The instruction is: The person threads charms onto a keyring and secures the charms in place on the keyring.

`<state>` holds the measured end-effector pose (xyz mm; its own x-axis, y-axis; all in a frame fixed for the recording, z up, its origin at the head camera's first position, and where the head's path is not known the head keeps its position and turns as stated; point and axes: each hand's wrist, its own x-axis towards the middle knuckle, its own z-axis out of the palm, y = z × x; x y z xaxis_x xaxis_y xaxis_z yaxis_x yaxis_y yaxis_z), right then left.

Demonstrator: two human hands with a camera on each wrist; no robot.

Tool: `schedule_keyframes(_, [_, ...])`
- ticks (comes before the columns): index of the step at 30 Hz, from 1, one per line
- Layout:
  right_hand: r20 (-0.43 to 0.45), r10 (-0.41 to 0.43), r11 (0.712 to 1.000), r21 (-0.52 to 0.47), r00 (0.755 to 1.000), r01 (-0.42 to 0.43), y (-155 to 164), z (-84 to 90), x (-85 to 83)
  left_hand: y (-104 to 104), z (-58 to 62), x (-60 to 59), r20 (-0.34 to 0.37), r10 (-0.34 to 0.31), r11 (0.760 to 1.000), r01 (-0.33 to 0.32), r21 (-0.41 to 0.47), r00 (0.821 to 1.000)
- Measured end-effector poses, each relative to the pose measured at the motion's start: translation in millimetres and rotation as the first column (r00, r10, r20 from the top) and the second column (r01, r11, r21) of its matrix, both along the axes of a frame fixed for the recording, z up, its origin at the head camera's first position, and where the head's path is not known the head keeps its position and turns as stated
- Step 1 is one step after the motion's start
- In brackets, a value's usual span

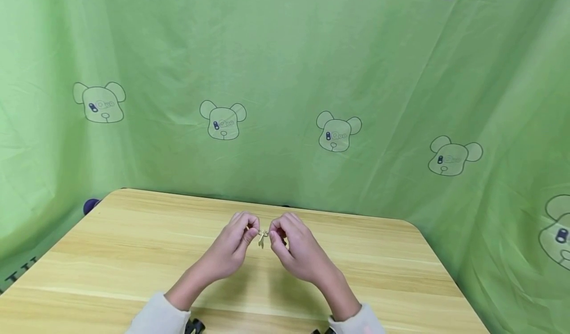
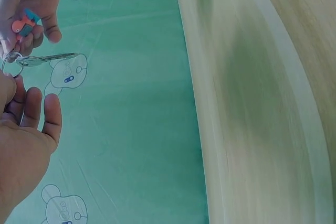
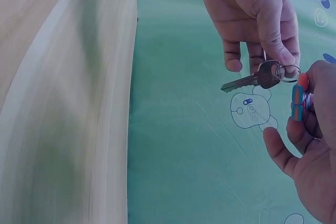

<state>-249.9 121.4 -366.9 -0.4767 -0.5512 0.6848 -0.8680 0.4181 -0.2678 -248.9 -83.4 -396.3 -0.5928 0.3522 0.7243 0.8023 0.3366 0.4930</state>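
Observation:
Over the table, my left hand (image 1: 230, 247) and right hand (image 1: 297, 250) are held close together with a metal key (image 1: 261, 240) hanging between them. In the right wrist view, thumb and finger of the left hand (image 3: 257, 11) pinch a thin split ring, from which the key (image 3: 265, 75) points left with its toothed blade. A small orange and blue charm (image 3: 297, 103) sits between the fingers of the right hand (image 3: 320, 166), beside the ring. The left wrist view shows the same charm (image 2: 24, 24) against the right hand's fingers, partly hidden.
Beneath the hands spreads a wood-grain table (image 1: 133, 255) with rounded far corners. A green curtain (image 1: 276, 67) printed with bear heads hangs behind and at both sides. Black gear (image 1: 194, 326) shows at the left sleeve (image 1: 160, 316).

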Motion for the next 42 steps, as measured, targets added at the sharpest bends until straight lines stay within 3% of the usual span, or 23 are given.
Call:
schedule_keyframes(12, [-0.008,-0.025,0.999,0.035,1.0,0.026,0.8,2.0,0.1,-3.3,0.0,-1.2,0.036,0.005,1.0,-0.005,0.006,0.999])
schedule_keyframes(24, [-0.048,0.021,0.999,0.044,0.999,-0.018,-0.9,0.8,-1.7,-5.6,3.2,-2.2,0.027,0.002,1.0,-0.003,0.02,1.0])
schedule_keyframes(29, [-0.052,0.031,0.999,0.038,0.998,-0.029,-1.5,0.1,-1.9,-4.5,2.2,-1.7,0.083,-0.028,0.999,0.025,0.045,0.996])
schedule_keyframes(36, [-0.064,0.038,0.999,0.025,0.997,-0.036,-2.0,-0.3,-2.1,-3.8,2.8,0.1,0.202,-0.098,0.991,0.078,0.109,0.974])
schedule_keyframes(42, [-0.091,0.049,0.999,0.004,0.995,-0.049,-2.5,-0.2,-2.5,-2.1,4.0,3.2,0.329,-0.176,0.972,0.111,0.208,0.928])
